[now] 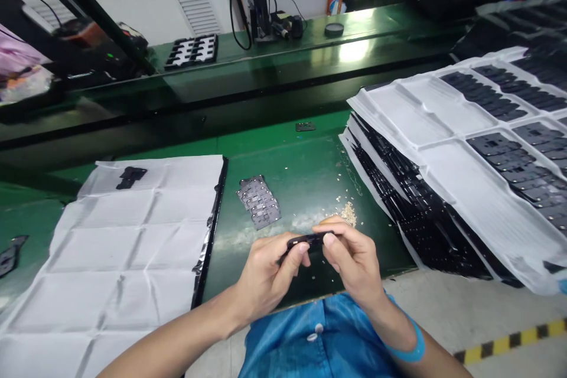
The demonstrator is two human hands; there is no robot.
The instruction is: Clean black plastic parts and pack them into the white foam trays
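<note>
I take the black part (pixel 312 240) as the centre of the clock. It is held above the near edge of the green tabletop (pixel 310 171), in front of the blue clothing (pixel 316 336) of the person. The left hand (pixel 270 271) pinches its end at 9 o'clock between thumb and bent fingers. The right hand (pixel 354 257) pinches the end at 3 o'clock, also with thumb and fingers, and a blue band (pixel 410 347) is around the right wrist.

At 2 o'clock, just beyond the right hand, there is a small pile of pale bits (pixel 348 212), with some bits scattered about it. At 10 o'clock lies a group of grey plates (pixel 261 204), which overlap one another. At 12 o'clock, farther away, one small flat piece (pixel 305 126) lies alone.

At 9 o'clock a creased white sheet (pixel 106 248) is spread out, and near its far edge rests a dark piece (pixel 132 177). Between 2 and 3 o'clock stands a stack of black trays and white sheets (pixel 443 189), with rows of dark plates (pixel 509 165) on its top. Far at 11 o'clock, on the raised ledge, is a black tray with white shapes (pixel 192 51).
</note>
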